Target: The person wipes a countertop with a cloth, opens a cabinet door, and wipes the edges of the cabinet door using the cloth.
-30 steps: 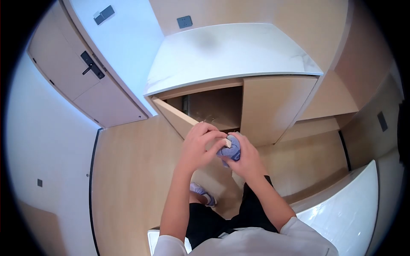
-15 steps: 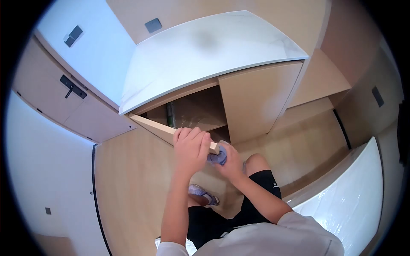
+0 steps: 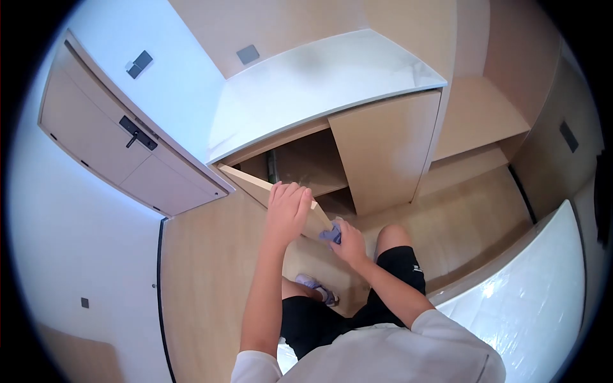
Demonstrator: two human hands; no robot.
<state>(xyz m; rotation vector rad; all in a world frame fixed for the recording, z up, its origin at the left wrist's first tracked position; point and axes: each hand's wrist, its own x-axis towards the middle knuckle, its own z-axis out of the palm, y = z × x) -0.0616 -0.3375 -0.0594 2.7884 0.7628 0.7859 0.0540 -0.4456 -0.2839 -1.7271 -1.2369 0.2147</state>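
Note:
The left cabinet door (image 3: 248, 180) stands swung out from the cabinet. My left hand (image 3: 288, 214) is closed over its top edge near the free corner, fingers wrapped round the wood. Lower down, at the door's free vertical edge, my right hand (image 3: 350, 242) is closed on a bluish-purple cloth (image 3: 331, 233) and presses it against that edge. Behind the door, the cabinet's dark inside (image 3: 310, 163) shows a shelf and a greenish upright item (image 3: 272, 167), partly hidden by the door. The right cabinet door (image 3: 386, 153) is closed.
A white marble-look countertop (image 3: 325, 83) tops the cabinet. To the right is a low wooden bench shelf (image 3: 479, 118). A white plastic-wrapped surface (image 3: 523, 281) rises at lower right. A room door with a black handle (image 3: 137, 134) is at left.
My right hand has moved down along the door's free edge with the cloth. My left hand keeps its hold on the top edge. The whole view has shifted slightly.

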